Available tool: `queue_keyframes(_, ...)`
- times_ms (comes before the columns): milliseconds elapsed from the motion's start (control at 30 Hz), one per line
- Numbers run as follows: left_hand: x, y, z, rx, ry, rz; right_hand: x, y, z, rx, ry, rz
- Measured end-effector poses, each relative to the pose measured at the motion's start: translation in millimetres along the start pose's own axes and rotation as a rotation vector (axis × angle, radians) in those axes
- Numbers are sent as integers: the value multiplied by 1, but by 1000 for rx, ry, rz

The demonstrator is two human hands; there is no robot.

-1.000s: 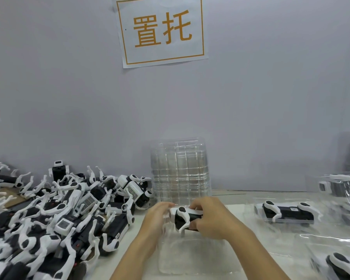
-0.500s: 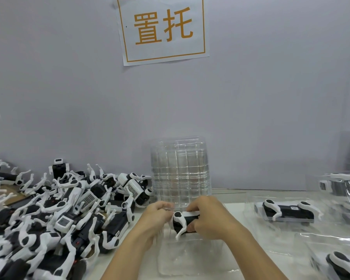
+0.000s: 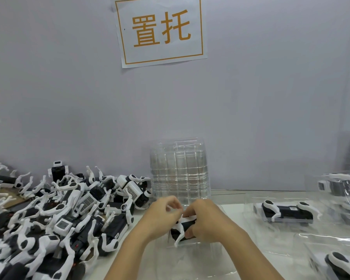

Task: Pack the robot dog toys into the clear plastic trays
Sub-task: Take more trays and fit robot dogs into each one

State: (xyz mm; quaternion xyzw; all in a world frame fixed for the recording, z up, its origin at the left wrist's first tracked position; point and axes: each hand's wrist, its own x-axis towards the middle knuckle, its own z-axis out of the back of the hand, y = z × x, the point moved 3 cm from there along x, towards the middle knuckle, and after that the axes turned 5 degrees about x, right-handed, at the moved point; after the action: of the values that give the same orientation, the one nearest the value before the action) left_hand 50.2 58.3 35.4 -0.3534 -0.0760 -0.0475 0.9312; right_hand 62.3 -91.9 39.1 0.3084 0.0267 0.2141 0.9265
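White tabletop (image 3: pixel 230 209): robot dog toy (image 3: pixel 182 229) gripped by curled right hand (image 3: pixel 206 221); leg pinched by left hand (image 3: pixel 162 215) over clear tray (image 3: pixel 190 263).

A factory packing station: a heap of identical robot dog toys (image 3: pixel 55 215) beside stacked clear trays (image 3: pixel 179 168), under a printed station sign (image 3: pixel 161 30) on the wall.
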Motion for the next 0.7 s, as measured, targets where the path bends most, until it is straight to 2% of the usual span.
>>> queue_keyframes(67, -1, 3, -5, 106, 113, -4, 0, -1, 0, 27, 3, -1)
queue_keyframes(100, -1, 5, -6, 136, 119, -4, 0, -1, 1, 43, 3, -3)
queue_keyframes(300, -7, 8, -5, 147, 46, 37, -9, -3, 28, 102, -41, -15)
queue_keyframes(533, -8, 11, -5, 126, 17, 68, -19, -7, 52, -96, 4, -136)
queue_keyframes(700, -5, 12, -6, 168, 4, 12, -13, -3, 43, -71, -109, -90)
